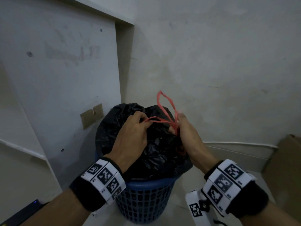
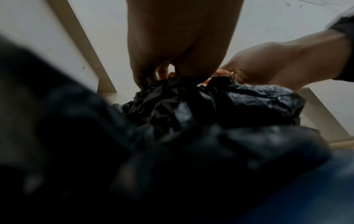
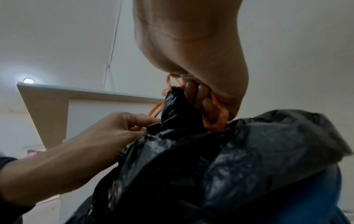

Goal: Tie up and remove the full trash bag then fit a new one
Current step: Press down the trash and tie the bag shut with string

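A full black trash bag (image 1: 156,147) bulges out of a blue mesh basket (image 1: 143,201) on the floor in the head view. Its red drawstring (image 1: 164,110) stands up in a loop above the gathered bag mouth. My left hand (image 1: 135,128) pinches one strand of the drawstring on the bag's left side. My right hand (image 1: 185,128) grips the drawstring where the strands cross, fingers curled round it. In the right wrist view the right hand's fingers (image 3: 203,97) hold the orange-red drawstring (image 3: 216,119) against the bunched bag (image 3: 191,151). The left wrist view shows the bag (image 2: 191,109) close and dark.
A pale wall and a door panel (image 1: 61,70) stand behind the basket, with taped cardboard patches (image 1: 92,115) low on the panel. A brown cardboard box (image 1: 283,168) sits at the right. A dark device with a blue light (image 1: 35,202) lies at lower left.
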